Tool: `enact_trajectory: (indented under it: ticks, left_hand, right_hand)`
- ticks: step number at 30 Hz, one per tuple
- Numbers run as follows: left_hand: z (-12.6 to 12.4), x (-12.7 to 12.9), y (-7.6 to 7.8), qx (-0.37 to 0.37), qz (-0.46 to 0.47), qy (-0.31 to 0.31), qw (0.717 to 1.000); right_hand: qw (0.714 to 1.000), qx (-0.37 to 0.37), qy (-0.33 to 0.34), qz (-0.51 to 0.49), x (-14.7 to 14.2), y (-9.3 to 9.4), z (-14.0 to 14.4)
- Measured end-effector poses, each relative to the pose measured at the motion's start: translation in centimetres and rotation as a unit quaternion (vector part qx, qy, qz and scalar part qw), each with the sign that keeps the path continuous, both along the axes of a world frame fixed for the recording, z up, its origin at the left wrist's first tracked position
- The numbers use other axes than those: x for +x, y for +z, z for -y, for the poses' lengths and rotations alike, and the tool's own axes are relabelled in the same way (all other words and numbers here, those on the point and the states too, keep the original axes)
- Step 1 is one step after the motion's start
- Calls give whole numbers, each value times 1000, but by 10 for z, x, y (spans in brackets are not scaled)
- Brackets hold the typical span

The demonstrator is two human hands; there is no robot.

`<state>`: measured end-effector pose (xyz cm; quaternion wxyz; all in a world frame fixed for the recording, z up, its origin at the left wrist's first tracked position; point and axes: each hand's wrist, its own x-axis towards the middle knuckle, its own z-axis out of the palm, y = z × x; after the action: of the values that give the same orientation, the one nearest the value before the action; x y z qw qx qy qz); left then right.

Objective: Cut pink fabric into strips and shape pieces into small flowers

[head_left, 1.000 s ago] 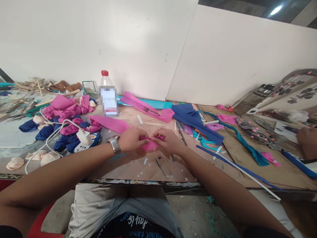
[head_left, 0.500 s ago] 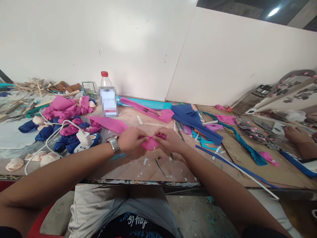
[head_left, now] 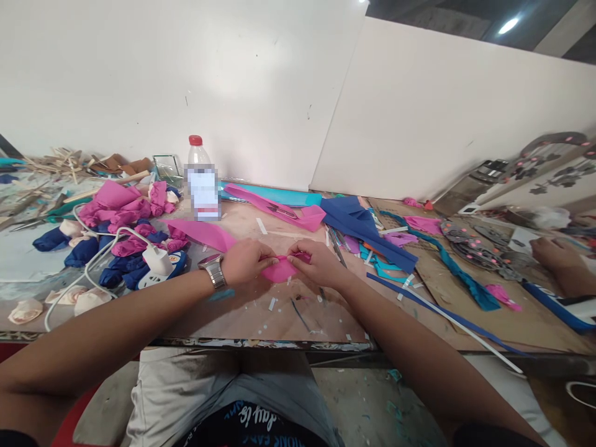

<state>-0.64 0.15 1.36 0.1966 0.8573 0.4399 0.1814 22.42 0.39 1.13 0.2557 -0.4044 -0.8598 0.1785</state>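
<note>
Worn workbench [head_left: 261, 316] is a mess: water bottle [head_left: 202, 186] at 11 o'clock, blue sheets [head_left: 358, 226] at 1, white scraps everywhere.

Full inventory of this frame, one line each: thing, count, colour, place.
pink piece: 1, pink, table centre, pinched by both hands
bottle: 1, clear, red cap, back centre-left
pink sheets: several, pink, behind the hands
blue sheet: 1, dark blue, right of centre
rolled pieces: many, pink and navy, left
charger: 1, white, left, cabled
table: 1, brown, scrap-strewn
co-worker's hand: 1, far right
watch: 1, silver, left wrist
left hand: on pink piece
right hand: on pink piece
</note>
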Motion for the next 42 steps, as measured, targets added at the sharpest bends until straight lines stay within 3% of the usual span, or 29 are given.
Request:
enact_trajectory:
  ticks: [4, 10, 17, 28, 36, 42]
  left_hand:
    - [-1, 0, -2, 12, -3, 4, 1000]
    - [-1, -1, -1, 6, 15, -1, 1000]
    - [-5, -2, -2, -10, 32, -15, 999]
    - [3, 1, 1, -12, 36, -32, 999]
    - [-3, -3, 2, -77, 58, -46, 994]
    - [-6, -4, 2, -122, 82, -66, 987]
  right_hand:
    - [999, 4, 22, -29, -1, 3, 2]
    - [995, 68, -17, -70, 2, 4, 0]
    - [999, 5, 52, -5, -3, 2, 4]
    - [999, -3, 8, -46, -5, -5, 3]
    - [998, 15, 1, -55, -4, -6, 3]
    - [998, 21, 50, -42, -2, -7, 2]
